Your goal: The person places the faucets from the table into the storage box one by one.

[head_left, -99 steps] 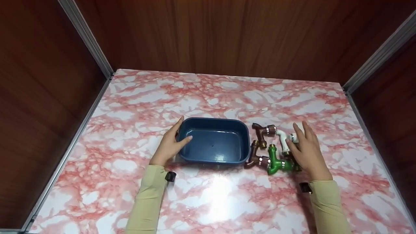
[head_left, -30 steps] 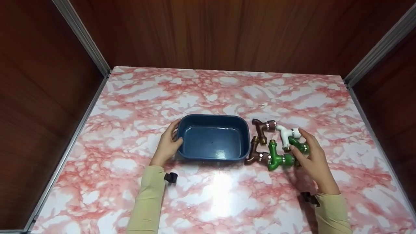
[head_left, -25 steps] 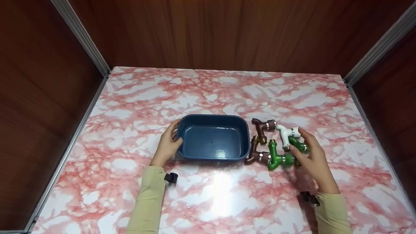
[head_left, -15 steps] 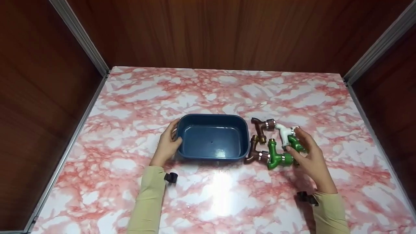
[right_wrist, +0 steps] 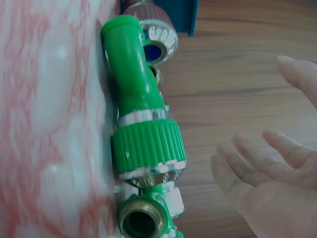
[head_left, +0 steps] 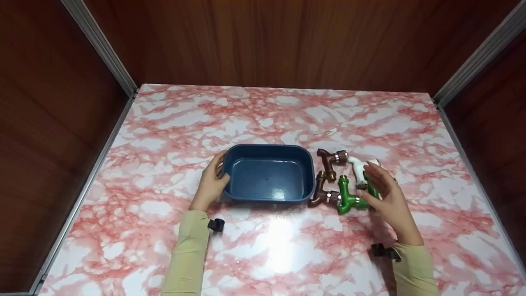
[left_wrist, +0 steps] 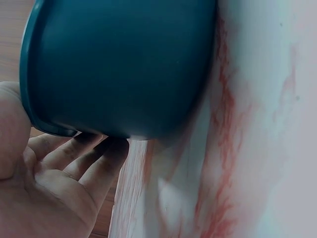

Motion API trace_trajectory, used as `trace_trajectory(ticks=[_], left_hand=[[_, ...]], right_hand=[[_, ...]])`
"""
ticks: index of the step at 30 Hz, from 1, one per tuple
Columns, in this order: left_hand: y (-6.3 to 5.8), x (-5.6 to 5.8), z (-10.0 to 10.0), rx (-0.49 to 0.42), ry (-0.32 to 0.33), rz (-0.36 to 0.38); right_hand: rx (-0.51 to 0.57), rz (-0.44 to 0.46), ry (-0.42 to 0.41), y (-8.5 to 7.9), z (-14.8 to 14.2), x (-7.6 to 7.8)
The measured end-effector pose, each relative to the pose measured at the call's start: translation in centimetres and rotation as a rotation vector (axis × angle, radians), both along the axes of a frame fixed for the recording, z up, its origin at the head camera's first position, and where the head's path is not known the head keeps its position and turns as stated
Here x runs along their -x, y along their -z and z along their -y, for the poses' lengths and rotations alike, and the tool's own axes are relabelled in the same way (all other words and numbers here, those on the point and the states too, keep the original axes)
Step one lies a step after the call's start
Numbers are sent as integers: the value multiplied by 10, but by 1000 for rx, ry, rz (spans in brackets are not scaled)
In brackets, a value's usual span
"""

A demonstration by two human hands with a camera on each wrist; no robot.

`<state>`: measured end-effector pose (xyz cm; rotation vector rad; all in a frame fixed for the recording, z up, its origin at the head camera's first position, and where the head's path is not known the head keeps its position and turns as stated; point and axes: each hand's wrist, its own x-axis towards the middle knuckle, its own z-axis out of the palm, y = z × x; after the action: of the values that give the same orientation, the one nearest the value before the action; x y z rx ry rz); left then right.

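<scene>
A dark blue plastic tub stands on the table. My left hand grips its left end, thumb at the rim and fingers against the outer wall; the left wrist view shows these fingers on the tub. My right hand hovers over the taps to the right, fingers spread and loosely bent. Below it lie a white tap and a green tap, both partly hidden by the hand. In the right wrist view, a gap separates my right hand from the green tap.
Close to the tub's right side lie two brown taps, one farther back and one nearer. Another green tap lies beside the nearer one. Wood-grain panels enclose the pink-and-white marbled table at the back and sides.
The left thumb has drawn back from over the tub to its rim. My right hand has shifted slightly left over the white and green taps. Tub and taps stay about where they were.
</scene>
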<state>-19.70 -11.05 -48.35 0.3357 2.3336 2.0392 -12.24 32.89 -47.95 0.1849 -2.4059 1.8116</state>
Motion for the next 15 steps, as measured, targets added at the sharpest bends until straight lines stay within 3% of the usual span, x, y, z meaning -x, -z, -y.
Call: trace_trajectory(ticks=[8,15], left_hand=[[0,-1,-1,-3,-3,-5],[-1,-1,0,-4,-3,4]], right_hand=[[97,28,-42,6,2,0],[117,39,-70,11,6,-1]])
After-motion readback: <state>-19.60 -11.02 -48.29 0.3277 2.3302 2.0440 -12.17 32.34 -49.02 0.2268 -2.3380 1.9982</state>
